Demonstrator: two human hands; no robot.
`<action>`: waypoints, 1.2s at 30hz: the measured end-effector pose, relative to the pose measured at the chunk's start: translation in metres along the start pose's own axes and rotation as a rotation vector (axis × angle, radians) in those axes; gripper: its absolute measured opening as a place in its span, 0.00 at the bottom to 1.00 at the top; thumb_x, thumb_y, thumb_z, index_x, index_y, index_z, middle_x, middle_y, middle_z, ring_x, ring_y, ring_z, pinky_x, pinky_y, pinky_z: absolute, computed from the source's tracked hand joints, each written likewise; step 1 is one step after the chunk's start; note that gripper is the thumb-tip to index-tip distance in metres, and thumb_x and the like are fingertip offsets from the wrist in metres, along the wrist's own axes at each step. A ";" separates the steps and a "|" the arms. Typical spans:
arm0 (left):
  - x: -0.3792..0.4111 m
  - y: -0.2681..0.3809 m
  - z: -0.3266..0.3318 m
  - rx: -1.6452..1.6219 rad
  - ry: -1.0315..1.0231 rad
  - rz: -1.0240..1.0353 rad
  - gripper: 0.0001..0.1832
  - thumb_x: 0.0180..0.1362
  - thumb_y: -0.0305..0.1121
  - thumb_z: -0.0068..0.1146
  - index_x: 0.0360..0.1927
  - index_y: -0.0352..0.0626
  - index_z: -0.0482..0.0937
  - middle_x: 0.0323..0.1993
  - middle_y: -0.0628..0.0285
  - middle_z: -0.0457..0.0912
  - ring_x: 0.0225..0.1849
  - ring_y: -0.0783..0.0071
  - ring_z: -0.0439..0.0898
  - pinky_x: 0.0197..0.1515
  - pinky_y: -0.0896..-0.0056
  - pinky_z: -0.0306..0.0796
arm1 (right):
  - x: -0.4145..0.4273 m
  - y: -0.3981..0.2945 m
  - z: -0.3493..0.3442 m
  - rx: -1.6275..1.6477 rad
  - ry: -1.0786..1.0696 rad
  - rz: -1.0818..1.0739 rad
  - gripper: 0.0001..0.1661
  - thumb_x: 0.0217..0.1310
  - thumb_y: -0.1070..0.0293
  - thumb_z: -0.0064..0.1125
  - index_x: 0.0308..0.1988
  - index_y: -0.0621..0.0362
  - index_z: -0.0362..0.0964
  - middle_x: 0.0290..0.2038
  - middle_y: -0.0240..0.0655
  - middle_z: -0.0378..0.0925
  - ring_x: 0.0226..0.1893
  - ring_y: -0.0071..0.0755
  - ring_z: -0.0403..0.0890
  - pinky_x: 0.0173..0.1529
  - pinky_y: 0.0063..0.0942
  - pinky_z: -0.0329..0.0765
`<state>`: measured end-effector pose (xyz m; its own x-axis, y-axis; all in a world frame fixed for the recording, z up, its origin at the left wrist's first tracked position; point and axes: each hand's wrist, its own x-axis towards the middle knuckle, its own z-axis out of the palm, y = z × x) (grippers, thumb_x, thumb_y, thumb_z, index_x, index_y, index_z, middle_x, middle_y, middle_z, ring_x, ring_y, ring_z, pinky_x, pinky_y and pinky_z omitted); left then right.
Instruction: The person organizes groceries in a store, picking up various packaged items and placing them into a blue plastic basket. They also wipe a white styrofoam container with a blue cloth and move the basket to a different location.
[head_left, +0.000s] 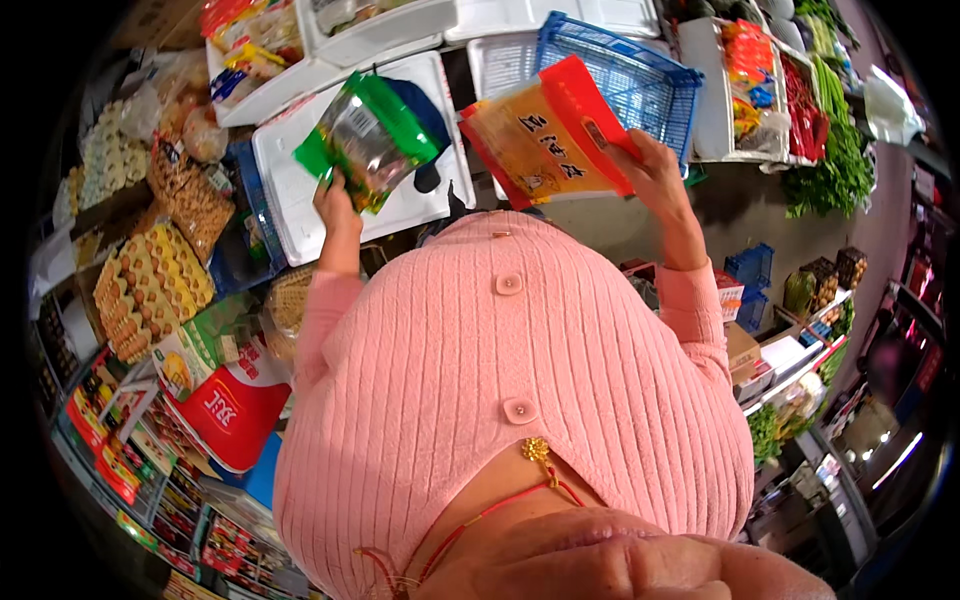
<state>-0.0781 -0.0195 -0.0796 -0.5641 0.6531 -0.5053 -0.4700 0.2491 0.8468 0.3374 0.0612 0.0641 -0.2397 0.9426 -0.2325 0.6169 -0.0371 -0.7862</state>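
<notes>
My left hand grips a green plastic food packet by its lower left edge. The packet is tilted, with a clear window and a white barcode label facing up. It is above a white foam lid, partly covering a dark blue object that I cannot identify. In my right hand is a flat red and yellow plastic packet, pinched at its right red edge. Large dark characters are printed across its front. Part of a blue plastic crate shows behind that packet.
Egg trays and bagged brown food are stacked to my left. White foam boxes line the far side. At the right, a foam box of packets stands beside leafy greens. A red bag lies near my left side.
</notes>
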 end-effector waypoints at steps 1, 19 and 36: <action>0.017 -0.014 0.018 -0.024 -0.018 0.036 0.06 0.58 0.25 0.48 0.37 0.35 0.74 0.32 0.61 0.76 0.32 0.71 0.75 0.34 0.69 0.70 | -0.011 0.003 -0.011 -0.014 0.001 -0.012 0.10 0.54 0.68 0.55 0.27 0.63 0.67 0.16 0.32 0.65 0.18 0.19 0.63 0.22 0.23 0.64; 0.159 -0.137 0.319 1.296 -0.315 0.295 0.15 0.52 0.34 0.46 0.41 0.37 0.73 0.39 0.51 0.77 0.39 0.60 0.77 0.38 0.62 0.71 | -0.132 0.067 -0.038 0.071 0.235 0.345 0.03 0.53 0.77 0.51 0.30 0.64 0.67 0.17 0.28 0.62 0.21 0.14 0.61 0.24 0.16 0.62; 0.169 -0.112 0.382 -0.215 -0.093 -0.559 0.19 0.57 0.34 0.37 0.51 0.37 0.62 0.46 0.42 0.69 0.44 0.49 0.73 0.39 0.52 0.72 | -0.064 0.022 -0.046 0.080 0.115 0.240 0.03 0.56 0.77 0.53 0.30 0.64 0.68 0.21 0.22 0.66 0.22 0.12 0.62 0.24 0.13 0.60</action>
<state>0.1389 0.3360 -0.1961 -0.1349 0.5273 -0.8389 -0.8104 0.4285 0.3996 0.4007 0.0152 0.0884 -0.0042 0.9350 -0.3547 0.5835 -0.2858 -0.7602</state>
